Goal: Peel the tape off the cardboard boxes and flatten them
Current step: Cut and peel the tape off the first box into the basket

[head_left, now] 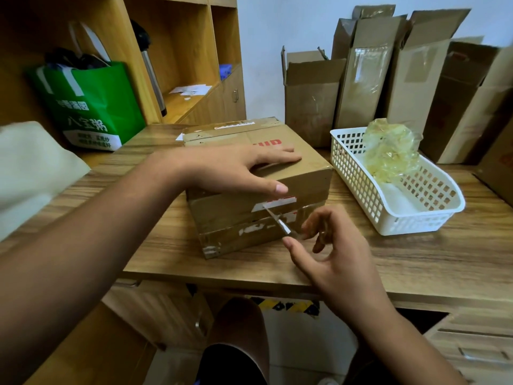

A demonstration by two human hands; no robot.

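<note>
Soft, even indoor light fills the room, brightest on the pale wall and the white basket. Glare glints on the clear wad. Shadows under the box are faint; the space beneath the surface is dim. Wide-angle distortion bows the shelves and stretches the left forearm. The tape is slightly blurred.

Matt brown cardboard box, glossy clear tape, white plastic basket, wood-grain table
</note>
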